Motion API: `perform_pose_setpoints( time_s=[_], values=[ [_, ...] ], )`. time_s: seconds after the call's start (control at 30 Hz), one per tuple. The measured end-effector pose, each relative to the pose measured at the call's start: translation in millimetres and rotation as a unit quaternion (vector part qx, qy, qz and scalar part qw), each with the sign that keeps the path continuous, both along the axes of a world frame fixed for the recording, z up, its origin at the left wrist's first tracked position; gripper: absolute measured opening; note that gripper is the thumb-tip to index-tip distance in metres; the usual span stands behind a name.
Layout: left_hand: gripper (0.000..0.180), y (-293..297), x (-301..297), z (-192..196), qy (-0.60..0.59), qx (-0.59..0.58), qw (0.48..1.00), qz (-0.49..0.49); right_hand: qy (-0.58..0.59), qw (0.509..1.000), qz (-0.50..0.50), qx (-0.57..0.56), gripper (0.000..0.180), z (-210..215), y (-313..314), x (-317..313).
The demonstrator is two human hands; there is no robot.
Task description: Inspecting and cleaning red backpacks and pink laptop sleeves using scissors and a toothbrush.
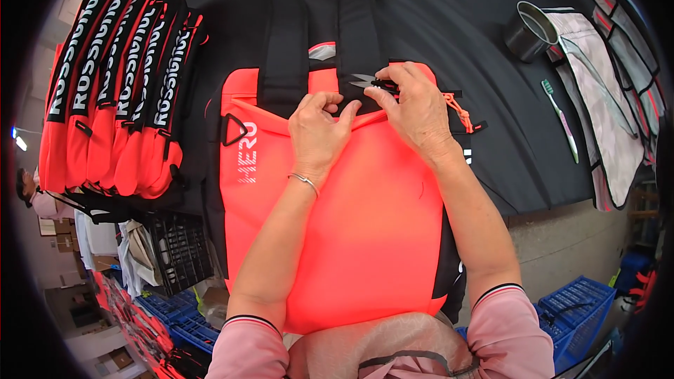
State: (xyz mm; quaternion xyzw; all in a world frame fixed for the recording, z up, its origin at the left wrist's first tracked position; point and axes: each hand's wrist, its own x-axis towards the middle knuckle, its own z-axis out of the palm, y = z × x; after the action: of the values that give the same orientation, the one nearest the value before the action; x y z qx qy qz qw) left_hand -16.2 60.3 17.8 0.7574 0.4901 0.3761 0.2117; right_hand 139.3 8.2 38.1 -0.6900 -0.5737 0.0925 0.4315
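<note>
- One neon-orange backpack [351, 210] lay flat on the black-covered table [456, 21], directly in front of the person; it served as the landmark for all positions below.
- Two black shoulder straps [284, 42] ran from the backpack's top edge away from the person, side by side.
- The left hand [319, 130] rested on the backpack's top edge, fingers curled and pinching the black trim there.
- One silver bracelet [303, 181] sat on the left wrist, over the backpack's upper panel.
- The right hand [414, 109] was closed around one pair of small thread snips [366, 82], whose blade tips pointed left at the base of the right strap, just above the backpack's top edge.
- One orange cord pull [460, 109] lay at the backpack's upper right corner, just beside the right hand.
- One stack of finished orange-and-black bags [119, 91] stood to the left of the backpack; at least five were countable, the exact number could not be determined.
- One roll of dark tape [528, 31] sat well to the upper right of the backpack.
- One toothbrush-type brush [560, 119] lay to the right of the backpack, near the table edge.
- Two blue plastic crates [579, 309] were visible below table level, one at the backpack's lower right and one at its lower left.
</note>
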Motion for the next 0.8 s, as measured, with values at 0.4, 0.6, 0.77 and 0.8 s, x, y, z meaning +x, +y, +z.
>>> perform_pose_setpoints(
  time_s=[0.4, 0.6, 0.77, 0.8],
  values=[
    [0.018, 9.8, 1.2, -10.4, 0.088, 0.014, 0.996, 0.006, -0.153, 0.988, 0.030, -0.006, 0.025, -6.0, -0.7, -0.2],
    [0.019, 11.1, -0.3, -11.2, 0.080, 0.013, 0.997, -0.007, -0.195, 0.979, 0.056, 0.021, 0.023, -10.0, 1.6, -0.1],
    [0.019, 11.1, -1.4, -11.4, 0.081, 0.020, 0.996, -0.009, -0.218, 0.973, 0.066, 0.034, 0.023, -11.4, 5.8, -6.2],
    [0.019, 11.4, -1.3, -12.4, 0.080, 0.023, 0.997, -0.011, -0.229, 0.970, 0.065, 0.038, 0.023, -11.6, 6.3, -6.6]
  ],
)
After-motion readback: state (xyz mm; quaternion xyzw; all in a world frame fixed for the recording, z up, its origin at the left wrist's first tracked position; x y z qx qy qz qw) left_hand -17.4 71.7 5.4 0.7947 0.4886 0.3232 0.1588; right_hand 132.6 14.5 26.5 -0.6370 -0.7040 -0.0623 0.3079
